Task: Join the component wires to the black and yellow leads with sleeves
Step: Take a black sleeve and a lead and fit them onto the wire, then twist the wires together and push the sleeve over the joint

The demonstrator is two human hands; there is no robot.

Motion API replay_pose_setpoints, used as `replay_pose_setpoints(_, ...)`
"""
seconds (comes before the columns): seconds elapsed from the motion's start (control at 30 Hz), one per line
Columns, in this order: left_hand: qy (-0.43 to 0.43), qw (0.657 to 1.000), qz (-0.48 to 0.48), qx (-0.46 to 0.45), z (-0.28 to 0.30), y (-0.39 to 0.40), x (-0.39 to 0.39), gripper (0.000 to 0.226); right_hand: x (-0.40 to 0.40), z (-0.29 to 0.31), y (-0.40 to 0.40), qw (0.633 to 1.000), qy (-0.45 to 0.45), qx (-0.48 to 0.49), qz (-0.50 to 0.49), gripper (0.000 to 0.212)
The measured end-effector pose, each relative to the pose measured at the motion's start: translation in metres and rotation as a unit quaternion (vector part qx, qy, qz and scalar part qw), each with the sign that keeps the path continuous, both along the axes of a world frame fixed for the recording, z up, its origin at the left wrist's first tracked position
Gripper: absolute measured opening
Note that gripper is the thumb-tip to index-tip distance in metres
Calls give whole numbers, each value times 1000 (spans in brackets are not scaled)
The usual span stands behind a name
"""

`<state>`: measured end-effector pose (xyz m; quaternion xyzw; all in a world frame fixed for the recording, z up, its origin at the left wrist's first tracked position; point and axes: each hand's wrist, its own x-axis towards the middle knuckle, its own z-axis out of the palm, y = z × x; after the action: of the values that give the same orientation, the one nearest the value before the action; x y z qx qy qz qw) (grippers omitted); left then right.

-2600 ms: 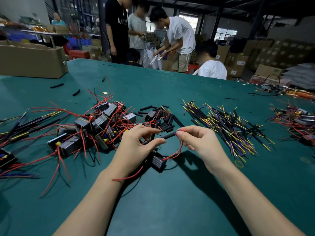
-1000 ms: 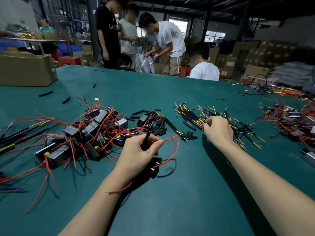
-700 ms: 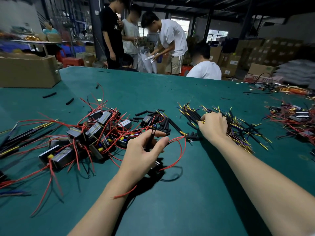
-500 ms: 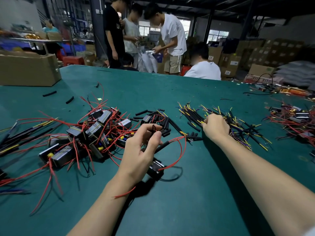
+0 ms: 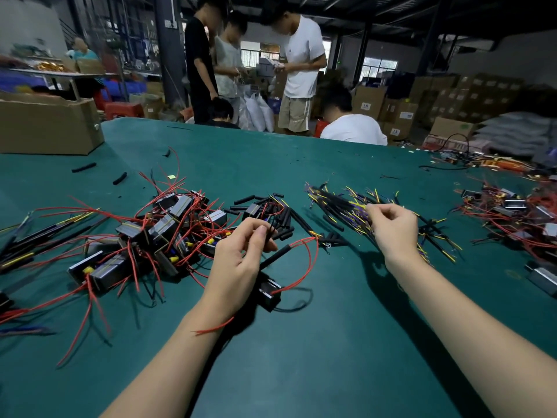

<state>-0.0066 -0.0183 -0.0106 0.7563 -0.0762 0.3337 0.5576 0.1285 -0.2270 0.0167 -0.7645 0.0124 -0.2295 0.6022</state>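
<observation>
My left hand (image 5: pixel 239 260) pinches a thin wire end between thumb and fingertips, above a small black component (image 5: pixel 269 294) that lies on the mat. From that component a red wire (image 5: pixel 310 260) loops up into a black sleeve (image 5: pixel 275 256) beside my left hand. My right hand (image 5: pixel 391 229) hovers over the pile of black and yellow leads (image 5: pixel 340 206), fingers curled, pinching a yellow-tipped lead at its left edge. Loose black sleeves (image 5: pixel 284 220) lie between the two hands.
A heap of black components with red wires (image 5: pixel 156 233) lies left of my left hand. More wired parts (image 5: pixel 512 212) sit at the far right. A cardboard box (image 5: pixel 48 125) stands at the back left. Several people (image 5: pixel 298 70) stand beyond the green table's (image 5: pixel 316 357) far edge.
My right hand left the sleeved red wire, reached right into the lead pile and now lifts with a lead pinched. My left hand kept the component's wire throughout.
</observation>
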Motion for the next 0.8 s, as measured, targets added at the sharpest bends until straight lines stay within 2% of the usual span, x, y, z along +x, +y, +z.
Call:
replay_pose_setpoints(0.1, 0, 1000, 8, 10, 1, -1, -1, 15, -23, -12, -10, 999, 15, -29, 39, 18)
replay_pose_setpoints(0.23, -11, 999, 19, 24, 1, -1, -2, 12, -41, -24, -23, 980, 62, -191, 13, 18)
replay_pose_setpoints(0.3, -19, 999, 29, 36, 0, -2, -3, 9, -42, -26, -26, 966, 94, -239, 6, 13)
replay_pose_setpoints(0.37, -22, 998, 39, 38, 0, -2, -3, 10, -41, -24, -26, 960, 75, -269, -1, 8)
replay_pose_setpoints(0.47, -21, 998, 52, 33, -1, -1, -1, 11, -37, -11, -19, 971, -2, -241, -5, 14)
replay_pose_setpoints(0.53, -23, 998, 55, 33, -2, 0, 0, 11, -32, 1, -15, 982, -13, -190, 2, 14)
replay_pose_setpoints(0.6, -24, 998, 56, 35, -3, 1, 2, 10, -25, 11, -14, 986, 16, -160, 36, 11)
replay_pose_setpoints(0.67, -25, 997, 56, 36, -4, 1, 3, 10, -20, 18, -16, 980, 68, -151, 112, 9)
replay_pose_setpoints(0.8, -28, 997, 58, 38, -4, 2, 5, 10, -10, 29, -20, 948, 121, -211, 207, 12)
